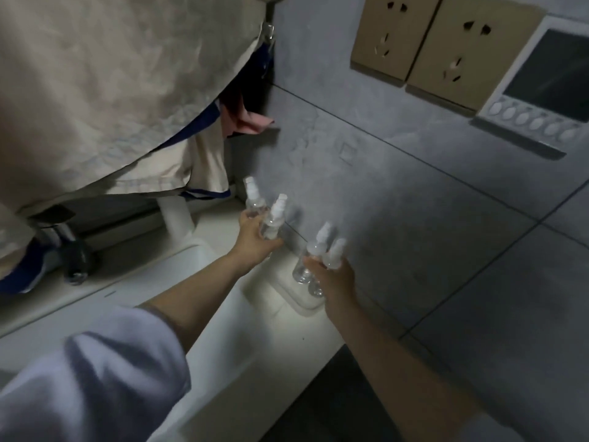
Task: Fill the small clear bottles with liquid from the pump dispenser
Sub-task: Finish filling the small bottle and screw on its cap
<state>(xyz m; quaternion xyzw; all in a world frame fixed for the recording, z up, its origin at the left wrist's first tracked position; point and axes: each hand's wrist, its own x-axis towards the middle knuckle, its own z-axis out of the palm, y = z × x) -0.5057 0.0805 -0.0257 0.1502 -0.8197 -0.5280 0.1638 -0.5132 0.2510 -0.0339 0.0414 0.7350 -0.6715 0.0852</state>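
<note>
Left hand (255, 237) grips 2 clear bottles (271, 218); right hand (334, 279) grips 2 more bottles (318, 250).

Dim, grey indoor light with soft grain. A brighter patch falls on the white ledge (287, 314) at centre. The bottles (271, 224) blur slightly. Wide-angle bending tilts the wall (414, 186) at the edges.

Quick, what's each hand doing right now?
Left hand: grips two small clear spray bottles.
Right hand: grips two more small clear spray bottles.
</note>
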